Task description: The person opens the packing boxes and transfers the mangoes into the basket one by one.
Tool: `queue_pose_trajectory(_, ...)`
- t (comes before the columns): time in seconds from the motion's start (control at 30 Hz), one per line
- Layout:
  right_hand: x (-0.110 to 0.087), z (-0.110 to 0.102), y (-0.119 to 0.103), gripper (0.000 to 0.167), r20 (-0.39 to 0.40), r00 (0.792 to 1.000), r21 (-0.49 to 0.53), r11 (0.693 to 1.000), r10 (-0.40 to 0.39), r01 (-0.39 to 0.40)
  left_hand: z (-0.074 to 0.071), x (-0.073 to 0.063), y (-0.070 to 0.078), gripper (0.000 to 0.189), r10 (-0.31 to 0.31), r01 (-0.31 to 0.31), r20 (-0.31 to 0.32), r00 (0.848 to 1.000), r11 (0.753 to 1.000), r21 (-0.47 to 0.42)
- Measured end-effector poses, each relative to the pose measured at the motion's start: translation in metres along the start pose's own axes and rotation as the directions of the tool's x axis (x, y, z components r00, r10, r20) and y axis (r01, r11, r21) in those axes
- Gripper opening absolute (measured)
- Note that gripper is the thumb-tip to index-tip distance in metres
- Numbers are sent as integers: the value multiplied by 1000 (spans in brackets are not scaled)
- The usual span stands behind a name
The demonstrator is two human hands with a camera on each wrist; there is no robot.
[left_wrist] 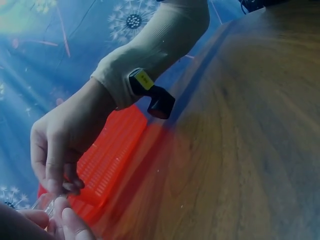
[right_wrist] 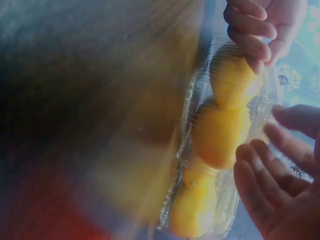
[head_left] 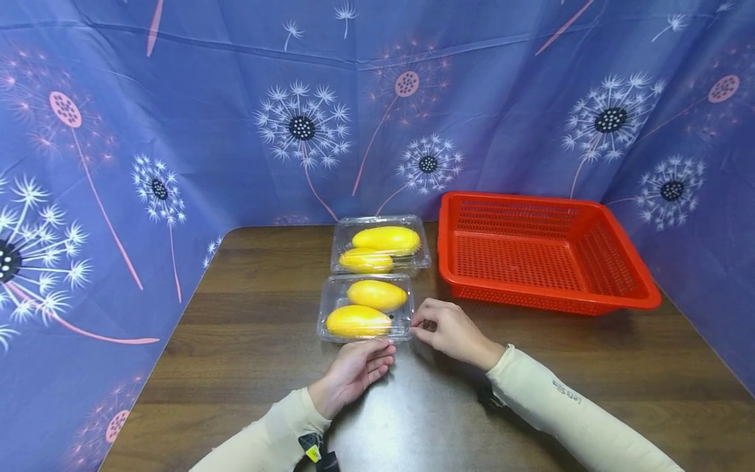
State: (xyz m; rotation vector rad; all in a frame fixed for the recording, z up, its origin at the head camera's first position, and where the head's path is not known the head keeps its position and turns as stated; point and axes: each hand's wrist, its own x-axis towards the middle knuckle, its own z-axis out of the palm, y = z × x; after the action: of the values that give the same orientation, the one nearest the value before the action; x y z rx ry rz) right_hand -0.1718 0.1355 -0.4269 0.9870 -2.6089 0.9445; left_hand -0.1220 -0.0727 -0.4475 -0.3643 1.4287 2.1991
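A clear plastic clamshell box point(head_left: 324, 308) lies on the table with two yellow mangoes point(head_left: 358, 321) inside, under its lid. My left hand point(head_left: 357, 370) is at the box's front edge, thumb side along the rim and fingers loosely bent. At the front right corner my right hand point(head_left: 451, 331) pinches the rim between thumb and forefinger; in the right wrist view the other fingers of this right hand point(right_wrist: 285, 175) curve beside the box. Directly behind stands a second clear box point(head_left: 426, 257), also holding two mangoes point(head_left: 386, 240).
A red perforated plastic basket point(head_left: 513, 259) stands at the back right of the wooden table point(head_left: 248, 367). Behind it and at both sides hangs a blue cloth point(head_left: 224, 131) printed with dandelions.
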Motion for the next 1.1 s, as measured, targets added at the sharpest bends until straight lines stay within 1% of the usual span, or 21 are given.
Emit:
queue_pose_trajectory(0.2,-1,0,2,8,17,996,3,996,-85,85,7,2,-5,10,22,-22,-13,1000,999,-26)
queue_pose_trajectory(0.33,-2,0,3,10,11,986,-45,985,-168,169,11,3,-7,8,33,-34,-31,999,999,-32)
queue_pose_trajectory(0.4,-1,0,4,11,-2,974,-85,971,-226,226,12,4,-7,8,37,-38,-38,999,999,-26)
queue_pose_trajectory(0.5,-1,1,5,10,-23,947,-154,937,-321,314,14,4,-8,8,43,-44,-47,998,999,-17)
queue_pose_trajectory(0.6,-1,2,5,11,-29,923,-202,906,-384,371,15,5,-8,12,43,-44,-63,997,999,-5)
queue_pose_trajectory(0.67,0,1,5,11,-19,914,-221,894,-404,391,16,4,-8,15,43,-43,-74,996,999,1)
queue_pose_trajectory(0.77,1,1,4,10,-5,910,-230,886,-414,402,16,4,-8,18,41,-40,-85,995,999,10)
queue_pose_trajectory(1.0,3,3,4,8,4,895,-230,871,-446,435,16,7,-10,17,54,-55,-68,996,998,-10)
queue_pose_trajectory(1.1,4,5,3,9,8,893,-226,869,-450,439,16,9,-11,15,54,-56,-64,997,998,-23)
